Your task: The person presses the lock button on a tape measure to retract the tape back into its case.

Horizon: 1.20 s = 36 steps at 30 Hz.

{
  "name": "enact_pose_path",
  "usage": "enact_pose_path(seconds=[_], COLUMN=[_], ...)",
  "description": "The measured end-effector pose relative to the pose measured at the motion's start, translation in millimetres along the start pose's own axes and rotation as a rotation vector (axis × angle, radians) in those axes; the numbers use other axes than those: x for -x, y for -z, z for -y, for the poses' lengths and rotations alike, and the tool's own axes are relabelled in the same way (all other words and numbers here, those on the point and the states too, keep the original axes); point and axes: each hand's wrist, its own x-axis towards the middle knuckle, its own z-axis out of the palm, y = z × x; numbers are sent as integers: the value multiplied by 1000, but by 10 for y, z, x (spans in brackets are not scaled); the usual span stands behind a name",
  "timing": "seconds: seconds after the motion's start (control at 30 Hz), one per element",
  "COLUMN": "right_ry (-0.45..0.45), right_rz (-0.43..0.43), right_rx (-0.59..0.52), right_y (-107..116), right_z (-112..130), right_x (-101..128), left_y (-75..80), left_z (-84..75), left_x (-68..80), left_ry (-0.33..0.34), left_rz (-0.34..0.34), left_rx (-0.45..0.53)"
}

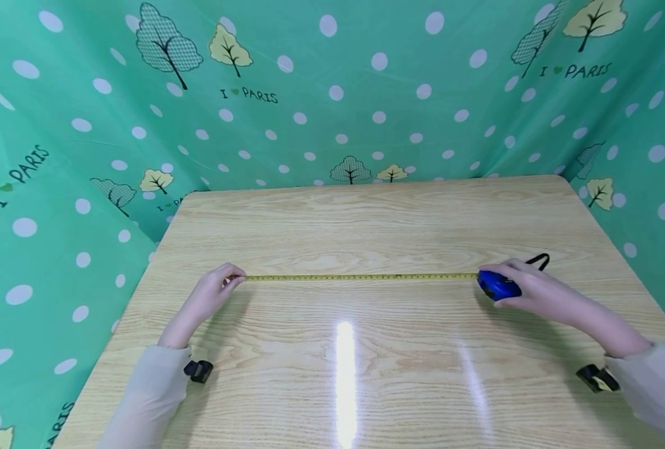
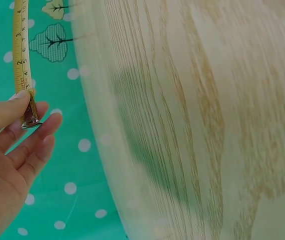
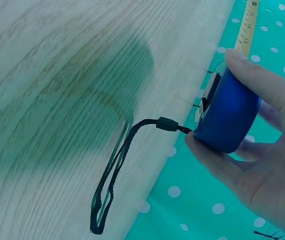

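Between the two hands a yellow tape blade runs straight from left to right. My left hand pinches its free end; in the left wrist view the thumb lies on the blade and the metal end hook shows by the fingers. My right hand grips the blue case of the tape measure, thumb on one side and fingers on the other. From the case hangs a black wrist strap loop, well seen in the right wrist view. Case and blade are held above the tabletop.
The wood-grain table spreads beneath both hands, with bright light reflections near its front middle. A green dotted curtain stands behind it and at both sides. Small black devices sit at the wrists, by the light sleeves.
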Motion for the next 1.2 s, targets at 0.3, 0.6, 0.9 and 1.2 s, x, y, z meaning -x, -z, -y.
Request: enact_pose_path(seconds=[0.3, 0.6, 0.9, 1.2], right_ry=[20, 9, -6, -12], right_rz=[-17, -15, 9, 19], right_rx=[-17, -22, -31, -24], right_y=[-27, -50, -57, -79], right_z=[23, 63, 87, 86], right_x=[-31, -60, -84, -105], left_y=[-18, -33, -45, -62], left_z=[-26, -66, -108, -125], left_x=[-7, -20, -52, -69], left_ry=[-8, -27, -36, -50], left_rz=[2, -8, -8, 3], left_rx=[-1, 1, 13, 10])
